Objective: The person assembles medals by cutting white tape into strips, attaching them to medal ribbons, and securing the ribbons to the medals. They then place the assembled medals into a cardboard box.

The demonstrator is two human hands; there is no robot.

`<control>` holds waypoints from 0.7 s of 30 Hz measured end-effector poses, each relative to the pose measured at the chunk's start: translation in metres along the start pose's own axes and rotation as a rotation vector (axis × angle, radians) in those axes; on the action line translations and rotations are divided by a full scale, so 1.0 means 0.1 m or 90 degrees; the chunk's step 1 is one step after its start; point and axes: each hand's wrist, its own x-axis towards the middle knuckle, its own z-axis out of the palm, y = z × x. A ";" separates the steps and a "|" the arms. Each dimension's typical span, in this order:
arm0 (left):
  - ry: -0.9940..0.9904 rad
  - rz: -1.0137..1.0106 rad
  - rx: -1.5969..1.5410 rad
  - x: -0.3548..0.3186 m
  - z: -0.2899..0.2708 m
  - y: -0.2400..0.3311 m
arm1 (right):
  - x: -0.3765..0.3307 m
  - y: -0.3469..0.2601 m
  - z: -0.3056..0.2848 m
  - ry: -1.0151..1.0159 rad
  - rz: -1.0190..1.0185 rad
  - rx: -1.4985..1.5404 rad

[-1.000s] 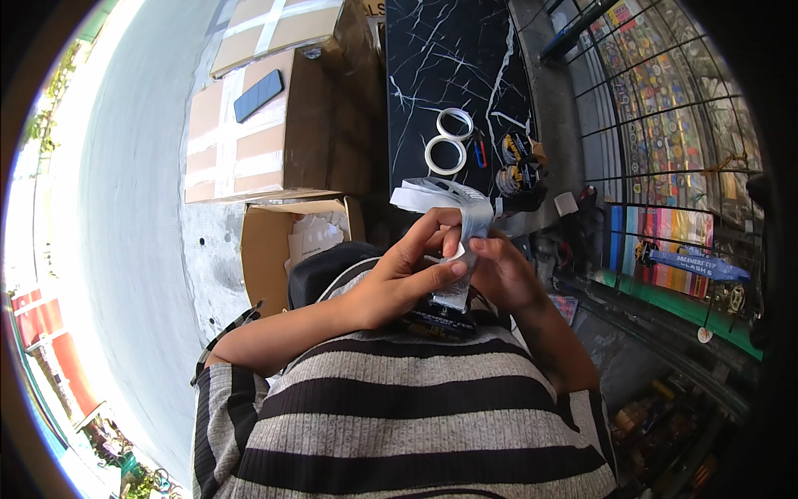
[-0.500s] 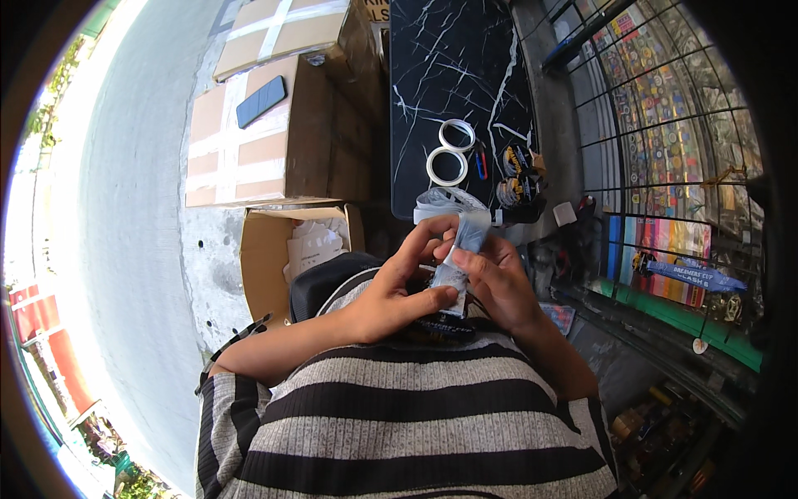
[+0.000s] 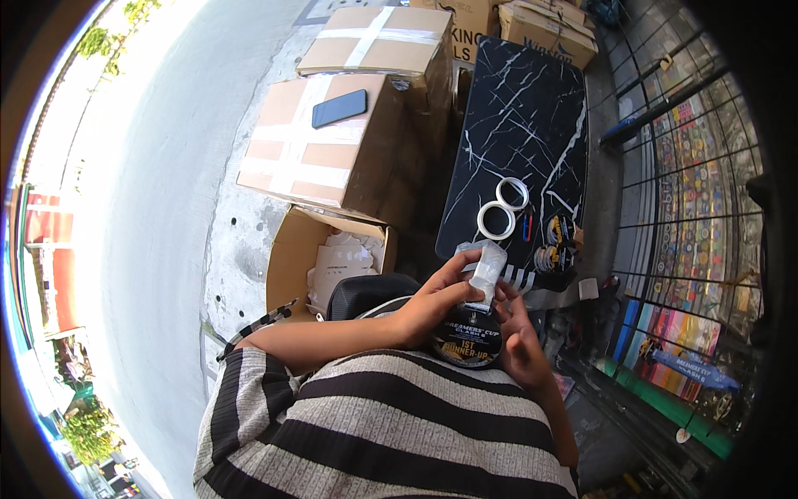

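Observation:
My left hand (image 3: 445, 298) pinches a folded, shiny strip (image 3: 490, 270) in clear plastic, thumb in front and fingers behind. Right below the strip, against my striped top, is a round black medal (image 3: 467, 339) with white and gold print. Whether strip and medal are joined, I cannot tell. Close to the medal's right edge is my right hand (image 3: 524, 337), its thumb apart from the fingers and nothing seen in its grip. Its fingertips reach up beside the strip's lower end, partly hidden.
Ahead, a black marble-patterned table (image 3: 524, 108) bears two white tape rolls (image 3: 496, 220), a red-and-blue pen-like tool (image 3: 528, 225) and more round medals (image 3: 550, 258). Taped cartons (image 3: 274, 158) stand left, a phone (image 3: 340, 108) on one. An open box (image 3: 287, 258) holds papers. Wire grid (image 3: 632, 175) lines the right.
My right hand has let go of the plastic-covered strip and opened beside it. The round medal's face has come into view below. The whole view has shifted and tilted.

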 end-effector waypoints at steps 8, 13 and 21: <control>0.104 0.364 -0.076 -0.13 -0.14 0.14 | 0.57 -0.01 0.25 0.004 0.055 -0.300; 0.170 0.463 -0.264 -0.48 -1.24 0.91 | 1.39 -0.02 0.52 -0.199 0.113 -0.388; 0.579 0.534 -0.313 -0.95 -4.22 2.54 | 3.49 0.61 0.59 -0.293 0.262 -0.328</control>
